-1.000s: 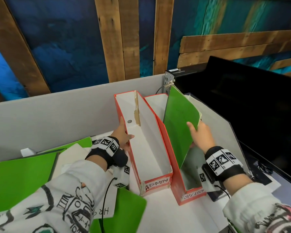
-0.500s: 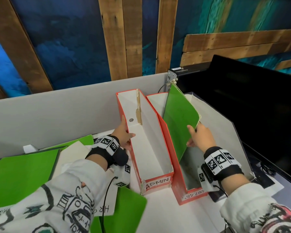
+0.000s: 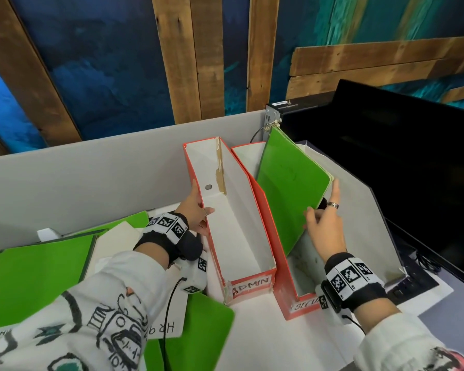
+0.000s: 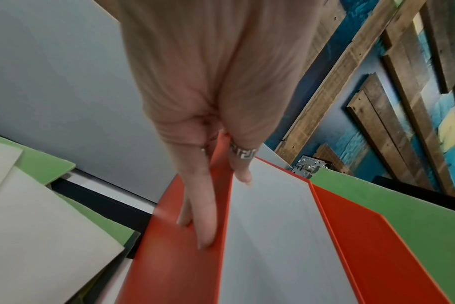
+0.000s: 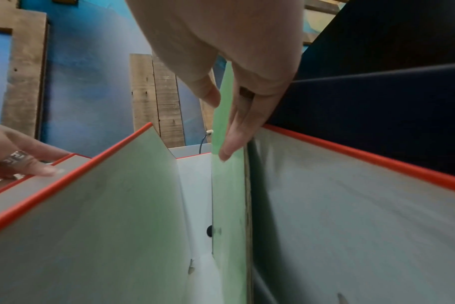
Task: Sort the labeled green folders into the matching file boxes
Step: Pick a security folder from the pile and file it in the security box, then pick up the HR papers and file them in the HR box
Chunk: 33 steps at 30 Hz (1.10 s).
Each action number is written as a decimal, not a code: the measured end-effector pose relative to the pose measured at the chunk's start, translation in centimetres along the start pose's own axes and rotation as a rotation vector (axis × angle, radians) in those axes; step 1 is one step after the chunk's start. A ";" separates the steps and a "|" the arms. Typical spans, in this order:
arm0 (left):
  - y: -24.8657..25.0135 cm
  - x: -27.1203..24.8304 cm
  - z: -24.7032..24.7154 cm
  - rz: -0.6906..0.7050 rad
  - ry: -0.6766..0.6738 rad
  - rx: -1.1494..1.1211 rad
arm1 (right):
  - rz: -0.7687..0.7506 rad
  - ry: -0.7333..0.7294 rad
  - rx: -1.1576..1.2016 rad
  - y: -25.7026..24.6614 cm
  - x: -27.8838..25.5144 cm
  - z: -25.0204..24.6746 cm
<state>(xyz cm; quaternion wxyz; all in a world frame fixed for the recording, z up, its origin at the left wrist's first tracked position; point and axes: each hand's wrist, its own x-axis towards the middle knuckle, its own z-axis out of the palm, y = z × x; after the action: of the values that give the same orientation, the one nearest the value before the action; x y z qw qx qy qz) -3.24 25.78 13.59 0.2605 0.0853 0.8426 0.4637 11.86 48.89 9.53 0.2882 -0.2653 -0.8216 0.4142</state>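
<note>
Two red file boxes stand side by side. The nearer-left one is labelled ADMIN (image 3: 249, 285); the right box (image 3: 283, 279) has a partly hidden label. A green folder (image 3: 287, 194) stands tilted inside the right box, its top corner sticking out. My right hand (image 3: 322, 210) is at the folder's near edge, thumb on its green face and fingers straight behind it. In the right wrist view the folder (image 5: 229, 205) passes between the thumb and flat fingers of that hand (image 5: 221, 127). My left hand (image 3: 201, 199) pinches the ADMIN box's left wall (image 4: 169, 257), thumb inside and fingers (image 4: 203, 226) outside.
More green folders (image 3: 32, 269) and white sheets lie on the desk at the left, another green folder (image 3: 204, 333) near my left sleeve. A paper marked HR (image 3: 169, 328) sits beside it. A grey partition (image 3: 91, 178) backs the desk; a black monitor (image 3: 399, 162) stands right.
My right hand's fingers have straightened and loosened from their grip on the folder's edge. The folder stays standing in the right box. The left hand keeps its hold on the ADMIN box.
</note>
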 end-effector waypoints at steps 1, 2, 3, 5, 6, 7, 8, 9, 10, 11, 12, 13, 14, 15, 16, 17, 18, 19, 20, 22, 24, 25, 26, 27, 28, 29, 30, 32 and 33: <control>-0.1 -0.1 0.0 -0.004 0.004 -0.011 | -0.014 0.006 0.020 0.0 -0.2 0.3; -0.2 -0.1 -0.1 -0.004 0.008 -0.022 | -0.029 0.020 0.043 -0.1 -0.4 0.5; -0.2 -0.1 0.0 0.000 0.007 -0.028 | -0.042 0.044 0.068 -0.4 -0.6 0.6; -0.3 -0.2 -0.1 0.003 -0.006 -0.041 | -0.058 0.091 0.129 -1.3 -0.8 0.7; -0.4 -0.2 -0.3 -0.002 -0.022 -0.054 | -0.068 0.114 0.156 -2.0 -1.0 0.7; -0.5 -0.3 -0.5 -0.008 -0.046 -0.069 | -0.083 0.140 0.174 -2.8 -1.2 0.7; -0.7 -0.5 -0.6 -0.016 -0.070 -0.086 | -0.102 0.165 0.185 -3.5 -1.3 0.5; -0.7 -0.8 -0.8 -0.030 -0.102 -0.108 | -0.120 0.191 0.192 -4.2 -1.5 0.4; -0.7 -1.2 -1.1 -0.048 -0.146 -0.135 | -0.137 0.212 0.201 -5.0 -1.7 0.3; -0.8 -1.7 -1.4 -0.061 -0.175 -0.151 | -0.156 0.231 0.209 -5.7 -2.0 0.4; -1.1 -2.1 -1.9 -0.066 -0.179 -0.157 | -0.178 0.247 0.217 -6.5 -2.3 0.4; -1.7 -2.5 -2.6 -0.062 -0.160 -0.159 | -0.197 0.253 0.226 -7.4 -2.8 0.7; -2.3 -2.9 -3.4 -0.055 -0.127 -0.165 | -0.211 0.252 0.242 -8.2 -3.2 0.9; -2.9 -3.2 -4.1 -0.051 -0.092 -0.166 | -0.223 0.244 0.269 -9.1 -3.7 1.1; -3.8 -3.5 -5.3 -0.052 -0.064 -0.162 | -0.234 0.230 0.296 -10.1 -4.3 1.6; -4.7 -3.9 -6.4 -0.053 -0.049 -0.152 | -0.242 0.210 0.318 -11.1 -4.9 2.2; -5.6 -4.2 -7.3 -0.057 -0.042 -0.136 | -0.246 0.190 0.335 -12.1 -5.4 2.7; -6.6 -4.5 -8.3 -0.066 -0.041 -0.120 | -0.250 0.165 0.352 -13.0 -6.0 3.4; -7.6 -4.9 -9.3 -0.080 -0.042 -0.104 | -0.257 0.133 0.360 -13.9 -6.7 4.3; -9.7 -5.6 -11.2 -0.107 -0.029 -0.077 | -0.266 0.033 0.359 -15.3 -8.2 6.4; -11.9 -6.3 -12.7 -0.137 -0.001 -0.064 | -0.257 -0.095 0.352 -16.3 -9.7 8.5; -13.2 -6.7 -13.6 -0.149 0.013 -0.061 | -0.243 -0.165 0.336 -16.6 -10.5 9.9; -14.5 -6.9 -14.3 -0.162 0.023 -0.046 | -0.214 -0.242 0.313 -16.6 -11.3 11.3; -15.6 -7.0 -14.7 -0.171 0.029 -0.008 | -0.166 -0.327 0.286 -16.2 -11.8 12.5; -16.9 -7.1 -15.3 -0.180 0.035 0.038 | -0.094 -0.424 0.258 -15.8 -12.3 14.0; -18.2 -7.2 -15.8 -0.192 0.035 0.084 | -0.005 -0.522 0.219 -15.2 -12.8 15.6; -19.7 -7.2 -16.2 -0.213 0.019 0.132 | 0.094 -0.614 0.171 -14.5 -13.2 17.3; -22.5 -7.4 -16.8 -0.257 0.003 0.232 | 0.251 -0.738 0.092 -12.8 -14.0 20.2; -23.6 -7.5 -16.8 -0.274 0.007 0.275 | 0.310 -0.775 0.057 -12.0 -14.4 21.3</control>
<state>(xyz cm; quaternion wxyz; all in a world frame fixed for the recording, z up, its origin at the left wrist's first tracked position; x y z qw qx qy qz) -3.23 -2.62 4.11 0.3043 0.0031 0.9026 0.3045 4.66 21.72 5.40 -0.1008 -0.2026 -0.8078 0.5443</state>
